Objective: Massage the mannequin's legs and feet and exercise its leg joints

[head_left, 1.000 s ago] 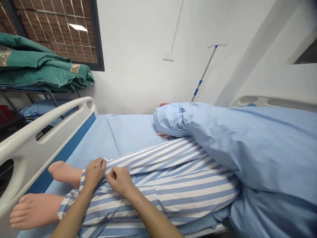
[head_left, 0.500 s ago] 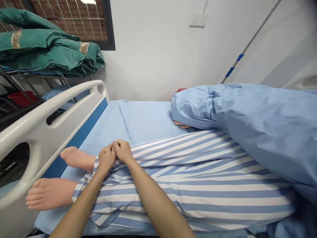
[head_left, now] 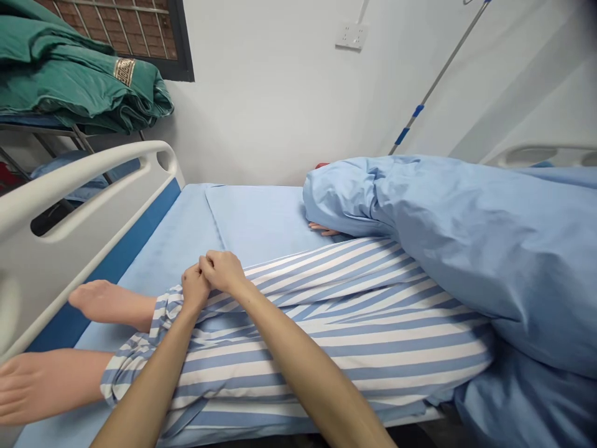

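Observation:
Striped blue-and-white trousers (head_left: 336, 339) cover the legs of a figure, seemingly a manikin, lying on the bed. My left hand (head_left: 194, 287) is closed on the far trouser leg at about the shin. Just to its right, my right hand (head_left: 222, 271) is closed too, its curled fingers touching the left. The fabric bunches around both hands; my fingertips are hidden beneath. Beyond the cuffs, the far bare foot (head_left: 109, 302) and the near bare foot (head_left: 51, 382) rest on the light-blue sheet (head_left: 261, 218).
A blue quilt (head_left: 448, 211) is bunched over the figure's upper part, with some fingers (head_left: 324, 229) showing under its edge. At the left stands the white footboard (head_left: 88, 171). Behind are a folded green cover (head_left: 93, 87), a pole (head_left: 429, 93) and a wall socket (head_left: 351, 36).
The view has turned slightly right and come closer. My hands stay together and closed, sitting a little farther from the far trouser cuff than before.

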`<state>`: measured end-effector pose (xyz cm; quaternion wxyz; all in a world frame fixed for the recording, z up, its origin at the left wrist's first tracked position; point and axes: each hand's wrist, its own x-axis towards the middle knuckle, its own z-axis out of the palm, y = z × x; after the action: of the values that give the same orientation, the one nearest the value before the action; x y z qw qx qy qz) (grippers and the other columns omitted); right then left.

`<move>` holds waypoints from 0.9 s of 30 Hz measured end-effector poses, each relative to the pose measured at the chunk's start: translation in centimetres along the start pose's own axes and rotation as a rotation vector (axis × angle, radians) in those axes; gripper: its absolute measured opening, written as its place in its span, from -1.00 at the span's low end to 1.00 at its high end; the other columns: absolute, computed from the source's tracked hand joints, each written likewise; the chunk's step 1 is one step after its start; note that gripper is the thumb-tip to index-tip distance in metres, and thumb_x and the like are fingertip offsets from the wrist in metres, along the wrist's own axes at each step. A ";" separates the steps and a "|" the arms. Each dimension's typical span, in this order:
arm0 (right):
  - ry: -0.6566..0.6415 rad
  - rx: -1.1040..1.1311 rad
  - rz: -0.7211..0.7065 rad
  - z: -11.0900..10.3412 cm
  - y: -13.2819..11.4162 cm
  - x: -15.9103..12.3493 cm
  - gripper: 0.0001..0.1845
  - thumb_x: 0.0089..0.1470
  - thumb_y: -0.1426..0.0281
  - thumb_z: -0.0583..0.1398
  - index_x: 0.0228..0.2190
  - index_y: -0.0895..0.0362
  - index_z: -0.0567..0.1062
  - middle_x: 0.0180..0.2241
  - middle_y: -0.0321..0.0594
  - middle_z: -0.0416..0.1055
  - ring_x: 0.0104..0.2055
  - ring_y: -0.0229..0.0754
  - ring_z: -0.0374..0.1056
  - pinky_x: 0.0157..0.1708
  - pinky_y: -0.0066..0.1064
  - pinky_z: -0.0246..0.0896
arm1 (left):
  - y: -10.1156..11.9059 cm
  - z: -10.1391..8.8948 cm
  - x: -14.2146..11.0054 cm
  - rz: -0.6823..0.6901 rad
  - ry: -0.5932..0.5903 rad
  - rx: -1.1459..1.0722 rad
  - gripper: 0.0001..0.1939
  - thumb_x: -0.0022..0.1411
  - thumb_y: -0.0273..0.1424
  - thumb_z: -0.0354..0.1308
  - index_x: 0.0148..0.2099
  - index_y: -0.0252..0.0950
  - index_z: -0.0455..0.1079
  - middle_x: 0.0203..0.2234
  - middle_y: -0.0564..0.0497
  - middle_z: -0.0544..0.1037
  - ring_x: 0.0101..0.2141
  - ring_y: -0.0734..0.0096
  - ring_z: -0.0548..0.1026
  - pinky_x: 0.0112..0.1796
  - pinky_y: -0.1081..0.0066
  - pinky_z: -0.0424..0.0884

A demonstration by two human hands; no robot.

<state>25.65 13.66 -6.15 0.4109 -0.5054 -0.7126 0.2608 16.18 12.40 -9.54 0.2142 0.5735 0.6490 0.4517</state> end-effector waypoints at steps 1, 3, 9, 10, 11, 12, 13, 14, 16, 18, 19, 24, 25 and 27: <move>-0.010 -0.082 -0.041 -0.5 0.2 -0.3 -0.68 0.00 0.27 0.04 -0.70 0.12 0.20 -0.69 -0.38 0.09 -0.59 -0.33 -0.05 -0.54 -0.46 -0.17 | 0.1 -0.1 -0.1 0.018 -0.021 0.031 -0.74 0.04 -0.32 -0.10 -0.62 -0.30 0.19 -0.73 0.12 0.26 -0.59 0.54 0.16 -0.55 0.52 0.04; -0.010 -0.125 -0.036 -1.2 0.9 -0.8 -0.66 0.04 0.28 0.01 -0.69 0.12 0.20 -0.69 -0.38 0.10 -0.58 -0.34 -0.03 -0.53 -0.47 -0.17 | 0.5 0.0 -0.1 0.036 -0.028 0.117 -0.71 0.04 -0.31 -0.09 -0.65 -0.30 0.16 -0.76 0.13 0.22 -0.60 0.55 0.14 -0.54 0.51 0.03; 0.143 0.256 0.078 -1.4 3.7 -0.6 -0.58 0.09 0.22 -0.07 -0.71 0.13 0.15 -0.70 -0.41 0.03 -0.59 -0.36 0.01 -0.56 -0.52 -0.10 | 3.8 2.2 0.6 -0.010 0.035 -0.054 -0.67 0.03 -0.28 -0.07 -0.69 -0.28 0.05 -0.78 0.16 0.06 -0.65 0.58 0.07 -0.57 0.50 0.01; 0.161 0.335 0.093 -1.4 3.9 -0.4 -0.58 0.09 0.21 -0.08 -0.71 0.13 0.15 -0.70 -0.41 0.03 -0.59 -0.36 0.00 -0.57 -0.53 -0.08 | 4.3 2.9 0.6 -0.026 0.058 -0.149 -0.69 0.02 -0.29 -0.07 -0.68 -0.27 0.04 -0.77 0.16 0.07 -0.64 0.58 0.08 -0.58 0.51 0.03; 0.174 0.395 0.113 -1.5 4.0 -0.2 -0.58 0.09 0.22 -0.09 -0.71 0.13 0.16 -0.70 -0.41 0.03 -0.60 -0.36 0.00 -0.57 -0.53 -0.07 | 4.8 3.6 0.6 -0.041 0.076 -0.220 -0.70 0.02 -0.29 -0.07 -0.67 -0.27 0.04 -0.76 0.16 0.08 -0.64 0.58 0.08 -0.58 0.51 0.04; 0.182 0.424 0.134 -1.7 3.9 -0.1 -0.58 0.09 0.23 -0.09 -0.70 0.13 0.18 -0.70 -0.40 0.04 -0.60 -0.36 0.01 -0.58 -0.54 -0.06 | 5.1 4.2 0.5 -0.051 0.088 -0.255 -0.70 0.03 -0.30 -0.08 -0.67 -0.27 0.04 -0.76 0.16 0.10 -0.63 0.58 0.09 -0.58 0.51 0.05; 0.184 0.411 0.152 -2.1 3.8 0.0 -0.59 0.09 0.24 -0.10 -0.70 0.13 0.20 -0.70 -0.40 0.06 -0.60 -0.36 0.02 -0.58 -0.54 -0.05 | 5.2 4.7 0.3 -0.056 0.100 -0.252 -0.70 0.04 -0.30 -0.09 -0.67 -0.27 0.04 -0.75 0.15 0.11 -0.63 0.58 0.09 -0.58 0.51 0.04; 0.179 0.351 0.156 -2.5 3.6 0.0 -0.59 0.10 0.25 -0.09 -0.69 0.14 0.22 -0.70 -0.39 0.09 -0.59 -0.36 0.04 -0.58 -0.54 -0.05 | 5.2 5.1 0.1 -0.052 0.108 -0.226 -0.69 0.05 -0.30 -0.10 -0.67 -0.27 0.06 -0.75 0.15 0.13 -0.62 0.57 0.10 -0.58 0.51 0.03; 0.149 0.121 0.114 -3.6 3.1 -0.2 -0.61 0.10 0.26 -0.06 -0.66 0.14 0.29 -0.67 -0.35 0.17 -0.57 -0.33 0.08 -0.54 -0.52 -0.05 | 4.9 5.4 -0.3 -0.033 0.087 -0.175 -0.67 0.08 -0.27 -0.10 -0.66 -0.28 0.09 -0.75 0.14 0.15 -0.62 0.56 0.10 -0.58 0.50 0.02; 0.123 -0.146 0.044 -5.0 2.7 -0.6 -0.65 0.09 0.24 -0.02 -0.59 0.13 0.35 -0.63 -0.32 0.25 -0.53 -0.30 0.13 -0.50 -0.50 -0.06 | 4.5 5.3 -0.6 -0.009 0.048 -0.161 -0.64 0.10 -0.23 -0.11 -0.66 -0.29 0.09 -0.75 0.14 0.13 -0.62 0.57 0.09 -0.58 0.50 0.01; 0.120 -0.240 0.029 -5.6 2.7 -0.8 -0.67 0.10 0.24 -0.02 -0.56 0.12 0.37 -0.61 -0.30 0.28 -0.52 -0.29 0.14 -0.48 -0.49 -0.07 | 4.4 5.2 -0.7 0.001 0.031 -0.148 -0.63 0.11 -0.22 -0.11 -0.66 -0.28 0.08 -0.75 0.15 0.11 -0.62 0.57 0.08 -0.58 0.50 0.01; 0.155 -0.188 0.139 -6.8 4.9 -1.6 -0.58 0.15 0.25 -0.08 -0.64 0.12 0.31 -0.65 -0.34 0.21 -0.55 -0.32 0.07 -0.50 -0.49 -0.12 | 5.3 5.5 -0.3 -0.007 0.035 -0.007 -0.65 0.08 -0.25 -0.09 -0.67 -0.27 0.03 -0.76 0.16 0.06 -0.63 0.57 0.08 -0.55 0.49 0.03; 0.175 -0.136 0.147 -6.7 5.5 -1.6 -0.57 0.14 0.24 -0.08 -0.66 0.13 0.29 -0.67 -0.36 0.18 -0.56 -0.33 0.05 -0.51 -0.49 -0.12 | 5.9 5.8 -0.1 -0.010 0.038 -0.013 -0.66 0.08 -0.25 -0.09 -0.67 -0.27 0.04 -0.76 0.16 0.07 -0.62 0.57 0.09 -0.55 0.49 0.05; 0.220 -0.012 0.147 -6.4 6.3 -1.4 -0.56 0.13 0.23 -0.08 -0.69 0.13 0.26 -0.69 -0.39 0.12 -0.57 -0.34 0.02 -0.53 -0.49 -0.13 | 7.1 6.9 0.3 -0.005 0.056 -0.105 -0.67 0.09 -0.25 -0.10 -0.65 -0.26 0.05 -0.75 0.16 0.09 -0.62 0.56 0.11 -0.55 0.50 0.08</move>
<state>34.54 14.29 -8.20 0.4630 -0.5844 -0.6259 0.2289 25.51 14.56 -7.05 0.2269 0.5471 0.6315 0.5004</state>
